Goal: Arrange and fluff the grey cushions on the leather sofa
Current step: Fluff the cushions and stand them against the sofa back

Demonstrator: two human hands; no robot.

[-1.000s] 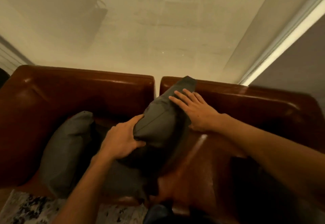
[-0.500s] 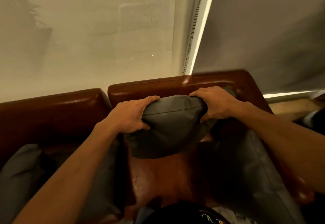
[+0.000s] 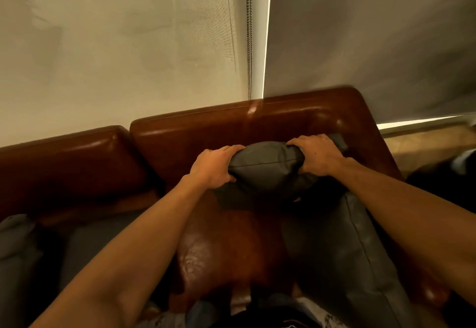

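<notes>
A grey cushion (image 3: pixel 265 170) is being held just right of the frame's centre, standing against the backrest of a brown leather sofa (image 3: pixel 231 132). It is being gripped at its top edge from both sides. The left hand (image 3: pixel 213 168) is being clamped on the cushion's left end, fingers curled over the top and the thumb pressed into the front face. The right hand (image 3: pixel 318 156) is being closed on the right end in the same way, with the fabric bunched under the knuckles. Between the two hands the cushion is being squeezed into a rounded bulge, a seam line running across it. Its lower edge is being lost in shadow, so contact with the seat cannot be told.

A second grey cushion (image 3: pixel 342 250) is lying at the lower right of the frame, leaning along the sofa's right end, partly crossed by the right forearm. A further grey cushion (image 3: pixel 15 248) is being shown at the lower left edge, beside a grey shape under the left forearm that cannot be made out clearly. Bare leather seat is being shown in the lower middle. Behind the sofa, a pale roller blind (image 3: pixel 116 44) is filling the upper left, a bead chain (image 3: pixel 249 31) is hanging at the upper centre, and a grey blind (image 3: pixel 373 31) is covering the upper right.
</notes>
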